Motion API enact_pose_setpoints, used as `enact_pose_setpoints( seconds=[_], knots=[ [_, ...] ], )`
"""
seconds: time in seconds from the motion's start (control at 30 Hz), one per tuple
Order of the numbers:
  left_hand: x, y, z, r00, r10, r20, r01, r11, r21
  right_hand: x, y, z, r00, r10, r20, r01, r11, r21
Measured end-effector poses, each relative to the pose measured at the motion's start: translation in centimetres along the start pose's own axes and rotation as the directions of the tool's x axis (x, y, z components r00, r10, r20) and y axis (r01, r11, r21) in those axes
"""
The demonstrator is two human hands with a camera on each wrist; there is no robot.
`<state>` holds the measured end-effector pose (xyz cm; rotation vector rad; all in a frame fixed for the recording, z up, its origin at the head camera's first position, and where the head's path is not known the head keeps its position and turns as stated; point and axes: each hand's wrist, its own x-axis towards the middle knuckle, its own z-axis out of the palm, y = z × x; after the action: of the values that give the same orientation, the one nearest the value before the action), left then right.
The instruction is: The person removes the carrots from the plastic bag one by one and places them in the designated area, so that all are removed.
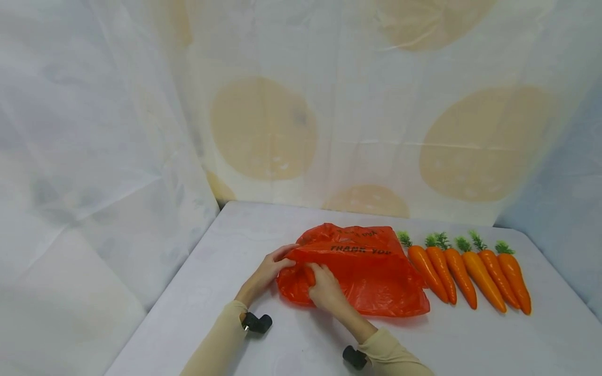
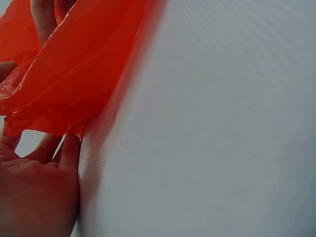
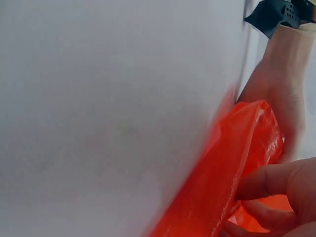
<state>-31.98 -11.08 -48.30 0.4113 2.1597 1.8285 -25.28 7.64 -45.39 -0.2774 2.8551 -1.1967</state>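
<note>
A red plastic bag (image 1: 376,287) printed with dark "THANK YOU" lettering lies crumpled on the white table. At its left end, my left hand (image 1: 270,269) holds the edge, with some fingers behind the plastic. The left wrist view shows those fingers of the left hand (image 2: 42,182) partly hidden by the red bag (image 2: 84,69). My right hand (image 1: 326,292) grips the bag near its left front, fingers curled into the folds. In the right wrist view, the right hand (image 3: 291,197) has thumb and fingers bent at the bag's edge (image 3: 212,187). What lies inside the bag is hidden.
Several orange carrots (image 1: 482,279) with green leafy tops lie side by side, right of the bag. The nearest carrot (image 1: 428,271) is close against it. A patterned curtain (image 1: 352,115) hangs behind the white table (image 1: 211,292).
</note>
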Motion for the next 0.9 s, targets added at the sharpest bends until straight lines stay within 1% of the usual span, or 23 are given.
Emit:
enact_pose_setpoints(
  seconds=[0.1, 0.23, 0.37, 0.5, 0.57, 0.67, 0.9],
  knots=[
    [0.0, 0.0, 0.0, 1.0, -0.003, 0.003, 0.003, 1.0, -0.002, 0.1, 0.1, -0.3, 0.999, 0.042, -0.02, -0.042, 0.999, 0.006],
    [0.0, 0.0, 0.1, 1.0, -0.011, 0.001, 0.011, 1.0, -0.012, 0.0, 0.4, -0.9, 0.996, 0.073, -0.054, -0.073, 0.997, 0.018],
    [0.0, -0.1, 0.1, 1.0, -0.011, 0.001, 0.011, 1.0, -0.011, -0.1, 0.9, -1.4, 0.994, 0.063, -0.089, -0.061, 0.998, 0.019],
    [0.0, -0.1, 0.2, 1.0, -0.022, -0.004, 0.022, 1.0, -0.014, -0.2, 1.4, -2.0, 0.99, 0.027, -0.141, -0.025, 1.0, 0.012],
    [0.0, -0.2, 0.2, 1.0, -0.02, -0.005, 0.019, 1.0, -0.014, -0.2, 1.7, -2.3, 0.986, 0.021, -0.164, -0.019, 1.0, 0.013],
    [0.1, -0.2, 0.2, 1.0, -0.021, -0.009, 0.021, 1.0, -0.015, -0.3, 2.1, -2.6, 0.983, 0.028, -0.179, -0.024, 0.999, 0.021],
    [0.1, -0.2, 0.3, 1.0, -0.004, -0.016, 0.004, 1.0, -0.018, -0.5, 2.8, -3.7, 0.978, 0.053, -0.202, -0.049, 0.999, 0.022]
  ],
)
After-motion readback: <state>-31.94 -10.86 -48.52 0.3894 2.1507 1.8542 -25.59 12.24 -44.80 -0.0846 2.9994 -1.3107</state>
